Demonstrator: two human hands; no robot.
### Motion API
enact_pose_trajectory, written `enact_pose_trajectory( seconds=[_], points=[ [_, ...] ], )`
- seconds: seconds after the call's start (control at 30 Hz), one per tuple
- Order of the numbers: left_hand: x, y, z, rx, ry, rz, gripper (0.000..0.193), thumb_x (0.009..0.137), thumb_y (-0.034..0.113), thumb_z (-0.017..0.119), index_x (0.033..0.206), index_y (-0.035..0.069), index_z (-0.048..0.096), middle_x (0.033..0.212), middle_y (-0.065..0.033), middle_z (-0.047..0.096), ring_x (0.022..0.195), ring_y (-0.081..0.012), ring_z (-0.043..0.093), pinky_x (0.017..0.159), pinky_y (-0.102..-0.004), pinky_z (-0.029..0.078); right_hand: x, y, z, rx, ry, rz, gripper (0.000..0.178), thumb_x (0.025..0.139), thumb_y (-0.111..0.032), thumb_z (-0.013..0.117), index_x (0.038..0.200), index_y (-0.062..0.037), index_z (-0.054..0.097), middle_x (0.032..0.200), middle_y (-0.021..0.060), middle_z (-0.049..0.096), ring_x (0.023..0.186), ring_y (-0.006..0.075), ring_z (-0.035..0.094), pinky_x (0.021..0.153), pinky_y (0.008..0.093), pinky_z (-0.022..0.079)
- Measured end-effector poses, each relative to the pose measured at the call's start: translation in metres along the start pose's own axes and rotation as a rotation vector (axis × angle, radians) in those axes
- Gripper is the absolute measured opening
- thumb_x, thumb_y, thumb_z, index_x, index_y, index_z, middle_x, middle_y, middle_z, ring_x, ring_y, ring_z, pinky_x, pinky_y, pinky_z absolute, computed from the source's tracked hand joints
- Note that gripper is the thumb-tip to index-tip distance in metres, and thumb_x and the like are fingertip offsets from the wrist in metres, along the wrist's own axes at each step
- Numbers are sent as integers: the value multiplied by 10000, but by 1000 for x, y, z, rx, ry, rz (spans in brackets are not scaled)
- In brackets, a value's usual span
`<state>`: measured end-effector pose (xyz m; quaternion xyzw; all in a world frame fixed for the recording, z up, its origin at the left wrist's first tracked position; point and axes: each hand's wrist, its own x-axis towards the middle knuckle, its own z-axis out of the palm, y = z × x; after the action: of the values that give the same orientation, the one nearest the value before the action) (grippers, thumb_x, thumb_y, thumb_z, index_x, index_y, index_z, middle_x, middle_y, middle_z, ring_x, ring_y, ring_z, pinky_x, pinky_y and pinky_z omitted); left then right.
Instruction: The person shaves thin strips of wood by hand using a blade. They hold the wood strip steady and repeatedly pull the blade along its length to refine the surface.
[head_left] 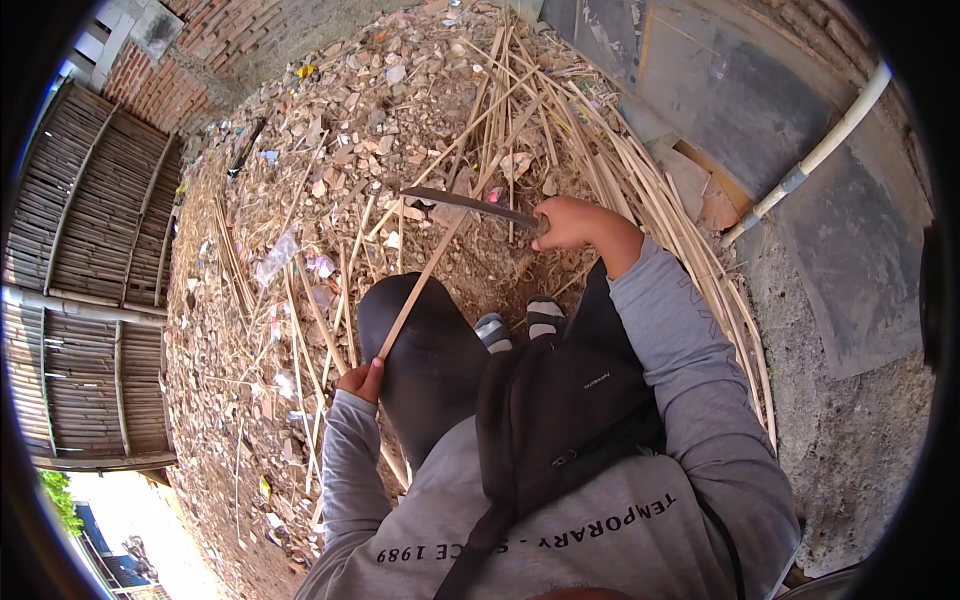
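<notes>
My left hand (362,381) is closed round the near end of a long, flat bamboo strip (418,288), which slants away over my left knee toward the rubble. In my right hand (572,224) is the handle of a long-bladed knife (465,203), its dark blade pointing left. The blade crosses the strip near its middle; whether the two touch, I cannot tell. Most of the knife's handle is hidden by my fingers.
More bamboo strips (655,208) lie in a long heap along the right, and others (300,330) lie at the left. Rubble and litter (350,150) cover the ground. A pale pipe (825,145) leans by dark panels at right; a bamboo fence (90,200) stands at left.
</notes>
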<state>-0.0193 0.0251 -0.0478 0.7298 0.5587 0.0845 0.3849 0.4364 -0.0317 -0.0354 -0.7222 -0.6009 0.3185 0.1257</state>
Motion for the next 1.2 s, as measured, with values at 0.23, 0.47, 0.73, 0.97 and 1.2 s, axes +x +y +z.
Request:
enact_pose_trajectory(
  seconds=[0.23, 0.47, 0.73, 0.97, 1.2],
  points=[
    [0, 1, -2, -86, -36, -68, 525, 886, 466, 553, 820, -45, 655, 633, -9, 567, 611, -96, 499, 581, -267, 418, 2, 3, 4, 1, 21, -12, 496, 682, -332, 739, 1050, -31, 600, 934, 164, 630, 910, 318, 606, 761, 399, 468],
    [2, -4, -2, -217, -71, -119, 520, 882, 475, 562, 799, -30, 657, 621, 17, 545, 577, -70, 469, 536, -238, 383, 2, 3, 3, 34, -13, -13, 498, 693, -345, 731, 1051, -25, 597, 928, 165, 635, 894, 314, 610, 756, 392, 469],
    [-5, -2, 3, 127, 86, 114, 487, 889, 459, 532, 720, 10, 618, 535, -105, 547, 493, -246, 533, 484, -360, 406, -3, -10, 2, -74, 68, -4, 397, 705, -271, 692, 1027, -51, 619, 941, 161, 639, 920, 316, 614, 774, 405, 484],
    [-20, 32, 0, 480, 219, 275, 448, 898, 405, 497, 641, 38, 517, 547, -214, 524, 545, -417, 545, 504, -483, 414, -9, -31, 5, -265, 14, 93, 263, 718, -171, 610, 969, -101, 645, 914, 141, 650, 890, 330, 621, 755, 438, 495],
    [-18, 28, 7, 494, 269, 262, 447, 894, 421, 495, 653, 45, 531, 564, -210, 542, 568, -420, 557, 514, -488, 425, -7, -2, -16, -240, 172, 96, 295, 684, -194, 665, 945, -58, 640, 846, 180, 638, 828, 361, 611, 717, 446, 486]
  ],
)
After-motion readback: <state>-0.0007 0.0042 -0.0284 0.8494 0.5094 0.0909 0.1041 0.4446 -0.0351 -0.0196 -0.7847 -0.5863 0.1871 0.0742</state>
